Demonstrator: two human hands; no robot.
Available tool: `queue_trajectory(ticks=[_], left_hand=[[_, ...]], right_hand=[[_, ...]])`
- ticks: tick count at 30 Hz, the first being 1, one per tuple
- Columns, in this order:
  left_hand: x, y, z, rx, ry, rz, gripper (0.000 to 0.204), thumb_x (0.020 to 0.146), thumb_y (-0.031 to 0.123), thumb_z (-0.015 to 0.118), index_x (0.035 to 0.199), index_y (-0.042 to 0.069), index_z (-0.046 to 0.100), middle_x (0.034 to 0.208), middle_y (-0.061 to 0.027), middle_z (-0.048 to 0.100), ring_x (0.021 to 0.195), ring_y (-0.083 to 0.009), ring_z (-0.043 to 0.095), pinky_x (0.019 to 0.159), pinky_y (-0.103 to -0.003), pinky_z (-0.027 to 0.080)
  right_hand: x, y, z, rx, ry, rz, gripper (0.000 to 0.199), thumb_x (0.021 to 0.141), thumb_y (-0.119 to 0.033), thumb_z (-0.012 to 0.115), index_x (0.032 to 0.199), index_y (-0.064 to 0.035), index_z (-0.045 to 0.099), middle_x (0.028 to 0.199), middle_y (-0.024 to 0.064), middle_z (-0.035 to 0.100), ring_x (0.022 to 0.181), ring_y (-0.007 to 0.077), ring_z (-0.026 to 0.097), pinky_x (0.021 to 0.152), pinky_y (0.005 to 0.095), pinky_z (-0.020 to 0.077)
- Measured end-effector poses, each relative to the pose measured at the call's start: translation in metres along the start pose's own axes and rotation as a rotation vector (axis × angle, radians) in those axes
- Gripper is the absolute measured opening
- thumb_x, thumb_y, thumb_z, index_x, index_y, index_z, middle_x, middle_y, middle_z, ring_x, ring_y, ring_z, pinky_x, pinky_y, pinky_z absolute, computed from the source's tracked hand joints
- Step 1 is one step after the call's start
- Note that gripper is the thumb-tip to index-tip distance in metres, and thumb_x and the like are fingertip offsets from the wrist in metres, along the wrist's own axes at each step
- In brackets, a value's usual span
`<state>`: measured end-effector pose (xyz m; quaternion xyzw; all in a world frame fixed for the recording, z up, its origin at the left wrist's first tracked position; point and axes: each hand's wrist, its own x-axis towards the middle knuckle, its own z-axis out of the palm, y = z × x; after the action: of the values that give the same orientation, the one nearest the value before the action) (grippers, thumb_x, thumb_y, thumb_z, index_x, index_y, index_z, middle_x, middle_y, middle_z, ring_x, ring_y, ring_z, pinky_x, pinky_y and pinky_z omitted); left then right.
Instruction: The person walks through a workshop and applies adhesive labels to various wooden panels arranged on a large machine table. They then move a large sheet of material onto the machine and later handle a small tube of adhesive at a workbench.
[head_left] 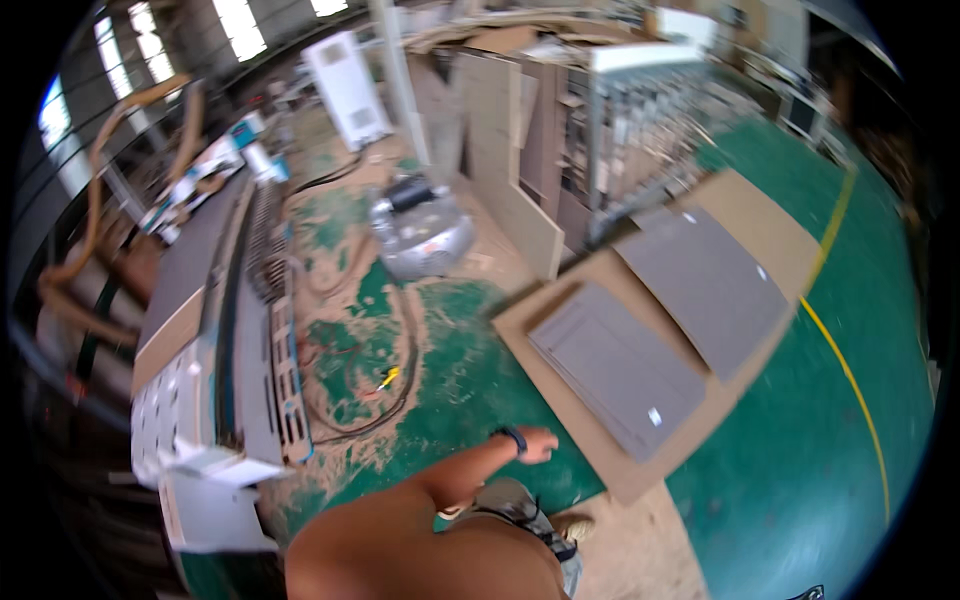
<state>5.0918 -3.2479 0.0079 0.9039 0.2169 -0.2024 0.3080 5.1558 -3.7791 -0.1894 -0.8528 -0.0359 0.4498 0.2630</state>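
A long grey machine [240, 340] runs along the floor's left edge. One hand [538, 444] (which hand, I cannot tell) swings empty above the green floor [800, 480], fingers loosely curled, just beside the near corner of a brown board [640, 480]. On it lie 2 flat grey panels [615, 365], matte, side by side.

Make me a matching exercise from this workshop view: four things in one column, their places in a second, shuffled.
Things:
1. grey panels
2. compressor tank
3. yellow line
4. long machine

Places:
A. along the left side
B. painted on the green floor at right
C. stacked on a brown board
D. on the dusty floor, upper middle

Pairs: 1-C, 2-D, 3-B, 4-A
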Motion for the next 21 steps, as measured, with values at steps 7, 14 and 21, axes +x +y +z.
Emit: queue_trajectory(ticks=[7, 14, 21], left_hand=[[-0.011, -0.014, 0.133, -0.488, 0.123, -0.312, 0.039, 0.088, 0.035, 0.051, 0.114, 0.007, 0.060, 0.108, -0.0175, 0.064, 0.103, -0.0338, 0.059, 0.086, -0.045, 0.045], [-0.030, -0.034, 0.186, -0.472, -0.212, -0.717, 0.049, 0.092, 0.042, 0.046, 0.130, 0.013, 0.054, 0.133, -0.0132, 0.053, 0.124, -0.0320, 0.047, 0.099, -0.047, 0.039], [0.010, -0.011, 0.159, -0.743, -0.004, -0.817, 0.046, 0.093, 0.036, 0.046, 0.128, 0.007, 0.054, 0.134, -0.0158, 0.051, 0.121, -0.0327, 0.049, 0.097, -0.047, 0.040]], right_hand=[[0.197, -0.183, -0.231, -0.113, 0.042, -0.291, 0.038, 0.082, -0.020, 0.060, 0.116, -0.0033, 0.062, 0.082, 0.0082, 0.068, 0.071, 0.0165, 0.062, 0.063, 0.0306, 0.0495], [0.274, -0.282, -0.260, -0.143, -0.005, -0.426, 0.036, 0.081, -0.020, 0.061, 0.114, -0.0041, 0.063, 0.083, 0.0089, 0.068, 0.071, 0.0166, 0.063, 0.063, 0.0312, 0.0499], [0.266, -0.273, -0.223, -0.269, -0.217, -0.420, 0.035, 0.081, -0.021, 0.063, 0.112, -0.0048, 0.064, 0.085, 0.0097, 0.069, 0.071, 0.0167, 0.064, 0.064, 0.0317, 0.0504]])
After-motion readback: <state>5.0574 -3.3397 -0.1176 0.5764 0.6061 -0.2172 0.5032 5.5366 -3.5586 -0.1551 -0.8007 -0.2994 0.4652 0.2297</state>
